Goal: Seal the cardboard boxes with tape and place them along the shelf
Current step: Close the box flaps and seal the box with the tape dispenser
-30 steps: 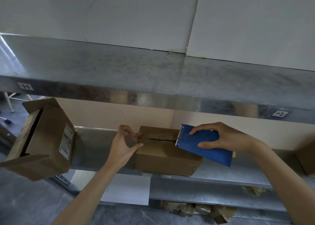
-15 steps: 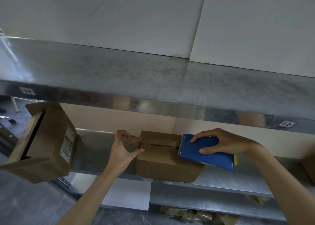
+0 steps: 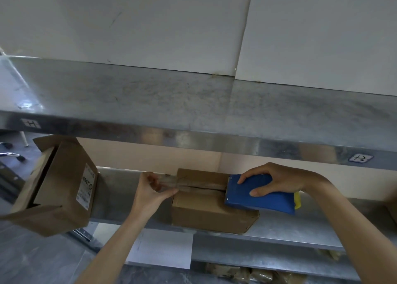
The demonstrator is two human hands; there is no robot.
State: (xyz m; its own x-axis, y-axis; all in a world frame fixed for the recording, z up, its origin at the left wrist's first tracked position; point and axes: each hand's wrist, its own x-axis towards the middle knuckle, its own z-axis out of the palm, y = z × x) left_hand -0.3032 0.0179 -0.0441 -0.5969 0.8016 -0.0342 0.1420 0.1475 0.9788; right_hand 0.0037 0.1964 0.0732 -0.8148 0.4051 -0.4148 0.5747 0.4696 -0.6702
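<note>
A steel upper shelf [image 3: 193, 103] runs across the middle of the frame, its front lip carrying small tags [image 3: 31, 123] at the left and right, with white wall panels [image 3: 150, 25] above it. Below it is the middle shelf [image 3: 285, 227], also bare steel, and under that a lower shelf [image 3: 257, 258] with brown packages [image 3: 247, 273] at the bottom right. A white sheet [image 3: 163, 249] shows in the lower centre, and grey floor [image 3: 32, 258] fills the lower left. At the left of the frame an open box [image 3: 62, 189] sits tipped on its side at the shelf's end, flaps spread, with a white label [image 3: 87, 189] facing the camera. The cardboard box [image 3: 206, 212] being sealed rests on the middle shelf in the centre of the frame, plain brown, its top flaps closed with a dark seam between them. A strip of clear tape [image 3: 169, 181] lies along that seam and stretches past the box's left edge. The blue tape dispenser [image 3: 264, 199], with a bit of yellow at its right end, rests on the right end of the box top. The hands are apart, one at each end of the box. The left hand [image 3: 150, 193] reaches up from below and pinches the free end of the tape between thumb and fingers, just beside the box's left edge. The right hand [image 3: 275, 180] comes in from the right, its fingers curled over the dispenser's top and its thumb on the near side.
</note>
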